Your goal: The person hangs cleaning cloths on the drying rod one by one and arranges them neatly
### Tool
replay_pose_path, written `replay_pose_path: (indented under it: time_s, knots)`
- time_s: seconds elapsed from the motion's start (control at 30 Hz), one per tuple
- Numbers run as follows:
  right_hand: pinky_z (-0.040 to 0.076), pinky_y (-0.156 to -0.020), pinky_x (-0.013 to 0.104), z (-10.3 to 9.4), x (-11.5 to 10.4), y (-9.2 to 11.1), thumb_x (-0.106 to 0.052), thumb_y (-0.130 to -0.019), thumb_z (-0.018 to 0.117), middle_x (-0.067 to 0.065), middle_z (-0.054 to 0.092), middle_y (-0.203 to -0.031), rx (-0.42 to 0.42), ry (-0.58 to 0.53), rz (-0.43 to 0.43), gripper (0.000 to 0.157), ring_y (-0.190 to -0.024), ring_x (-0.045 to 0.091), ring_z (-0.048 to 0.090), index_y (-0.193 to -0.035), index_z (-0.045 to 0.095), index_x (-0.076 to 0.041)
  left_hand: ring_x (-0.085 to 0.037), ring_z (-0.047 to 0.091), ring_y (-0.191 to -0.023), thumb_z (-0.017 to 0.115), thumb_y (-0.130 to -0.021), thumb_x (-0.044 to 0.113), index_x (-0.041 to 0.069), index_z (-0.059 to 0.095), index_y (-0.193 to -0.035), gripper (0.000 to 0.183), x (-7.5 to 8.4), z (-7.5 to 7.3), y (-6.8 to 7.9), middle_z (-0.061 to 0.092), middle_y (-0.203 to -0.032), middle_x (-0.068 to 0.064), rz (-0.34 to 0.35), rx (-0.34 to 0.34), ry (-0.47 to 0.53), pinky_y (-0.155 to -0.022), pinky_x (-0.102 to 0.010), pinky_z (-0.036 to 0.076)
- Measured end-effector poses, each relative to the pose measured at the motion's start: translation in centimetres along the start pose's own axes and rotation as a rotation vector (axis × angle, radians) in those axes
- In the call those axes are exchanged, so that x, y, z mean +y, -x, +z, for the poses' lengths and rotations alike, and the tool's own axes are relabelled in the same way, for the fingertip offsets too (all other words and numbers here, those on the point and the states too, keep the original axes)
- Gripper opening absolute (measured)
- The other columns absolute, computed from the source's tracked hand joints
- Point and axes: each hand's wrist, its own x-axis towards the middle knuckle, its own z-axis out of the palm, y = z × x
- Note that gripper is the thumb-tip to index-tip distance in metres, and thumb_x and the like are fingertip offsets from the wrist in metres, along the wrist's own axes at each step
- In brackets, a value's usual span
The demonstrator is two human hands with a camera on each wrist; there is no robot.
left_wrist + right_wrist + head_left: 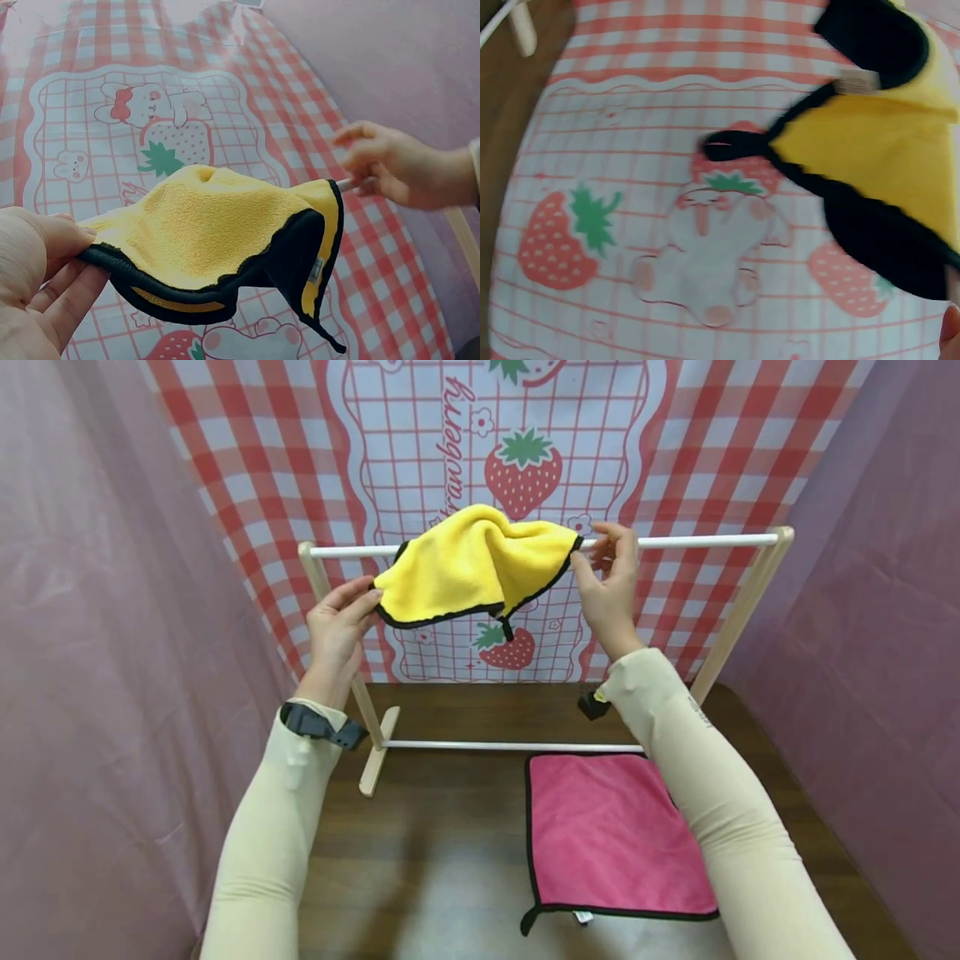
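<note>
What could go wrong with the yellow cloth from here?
The yellow cloth sits bunched and uneven across the white rail, so it might dry creased or slide off.

The left hand pinches one corner; pulling there could drag the cloth lopsided, since the right hand appears apart from it in the left wrist view.

A hard tug might also shift the rack, which stands on a slim wooden foot.

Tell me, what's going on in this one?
A person is handling a yellow cloth draped over the upper white rail of a rack. The left hand pinches one corner; the right hand is at the opposite edge, by the rail, though whether it grips the cloth is unclear. A pink cloth lies spread out on the brown floor below.
</note>
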Motion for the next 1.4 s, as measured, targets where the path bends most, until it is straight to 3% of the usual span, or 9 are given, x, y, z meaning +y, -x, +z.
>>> replay_pose_path:
  time_s: [0.13, 0.37, 0.53, 0.73, 0.9, 1.1, 1.2, 1.4]
  knots:
    - [0.044, -0.081, 0.023, 0.1, 1.2, 2.2, 0.01, -0.091, 0.058, 0.023, 0.046, -0.107, -0.057, -0.017, 0.069, 0.036, -0.094, 0.024, 0.048, -0.125, 0.046, 0.012, -0.011, 0.067, -0.066, 0.07, -0.087, -0.01, 0.015, 0.079, -0.081, 0.028, 0.0, -0.1, 0.1, 0.07, -0.08, -0.002, 0.012, -0.016, -0.015, -0.061, -0.021, 0.058]
    - [0.05, -0.093, 0.032, 0.9, 1.8, 3.5, 0.003, -0.094, 0.062, 0.004, 0.053, -0.117, -0.168, -0.113, 0.228, 0.036, -0.109, 0.022, 0.056, -0.127, 0.047, 0.005, -0.01, 0.066, -0.069, 0.067, -0.087, -0.013, 0.018, 0.08, -0.087, 0.033, 0.0, -0.2, 0.1, 0.068, -0.08, -0.001, 0.0, -0.045, 0.005, -0.065, -0.02, 0.059]
    - [0.053, -0.087, 0.027, 1.2, 1.4, 3.2, 0.003, -0.094, 0.064, 0.0, 0.056, -0.107, -0.18, -0.155, 0.268, 0.031, -0.099, 0.018, 0.061, -0.122, 0.053, 0.005, -0.011, 0.069, -0.076, 0.067, -0.088, -0.012, 0.017, 0.08, -0.092, 0.033, 0.0, -0.2, 0.3, 0.073, -0.086, -0.001, -0.014, -0.07, 0.012, -0.071, -0.023, 0.06]
    - [0.059, -0.077, 0.026, 0.9, 0.7, 2.3, 0.007, -0.09, 0.067, 0.001, 0.061, -0.096, -0.15, -0.234, 0.291, 0.028, -0.087, 0.014, 0.065, -0.117, 0.059, 0.009, -0.013, 0.071, -0.08, 0.064, -0.09, -0.012, 0.016, 0.08, -0.095, 0.032, 0.4, -0.1, 0.1, 0.073, -0.091, -0.003, -0.074, -0.136, 0.049, -0.073, -0.023, 0.06]
    - [0.06, -0.075, 0.024, 0.0, -0.5, 1.1, 0.008, -0.09, 0.067, 0.002, 0.065, -0.099, -0.14, -0.272, 0.339, 0.031, -0.085, 0.014, 0.065, -0.12, 0.063, 0.007, -0.012, 0.07, -0.082, 0.065, -0.09, -0.01, 0.016, 0.08, -0.096, 0.031, 1.2, 0.2, -0.4, 0.074, -0.093, -0.001, -0.052, -0.145, 0.027, -0.074, -0.022, 0.059]
    - [0.058, -0.072, 0.019, -1.1, -1.8, -1.4, 0.005, -0.09, 0.068, 0.005, 0.067, -0.103, -0.13, -0.189, 0.364, 0.037, -0.084, 0.012, 0.065, -0.126, 0.065, 0.003, -0.014, 0.069, -0.085, 0.067, -0.089, -0.009, 0.009, 0.078, -0.108, 0.028, 2.7, 0.9, -1.9, 0.068, -0.115, -0.006, -0.069, -0.139, -0.006, -0.074, -0.023, 0.06]
    - [0.058, -0.072, 0.018, -1.6, -2.2, -2.7, 0.005, -0.09, 0.068, 0.005, 0.066, -0.105, -0.154, -0.15, 0.379, 0.041, -0.085, 0.011, 0.064, -0.131, 0.063, 0.0, -0.013, 0.068, -0.084, 0.066, -0.089, -0.011, 0.005, 0.075, -0.114, 0.031, 3.4, 1.5, -2.7, 0.061, -0.128, -0.015, -0.056, -0.13, -0.03, -0.073, -0.022, 0.06]
    - [0.058, -0.075, 0.019, -2.0, -2.8, -5.0, 0.004, -0.092, 0.065, 0.007, 0.065, -0.111, -0.189, -0.134, 0.414, 0.047, -0.087, 0.011, 0.065, -0.138, 0.059, -0.006, -0.014, 0.069, -0.084, 0.067, -0.087, -0.013, 0.003, 0.071, -0.121, 0.037, 4.9, 2.7, -4.1, 0.049, -0.145, -0.009, -0.009, -0.132, -0.085, -0.073, -0.022, 0.059]
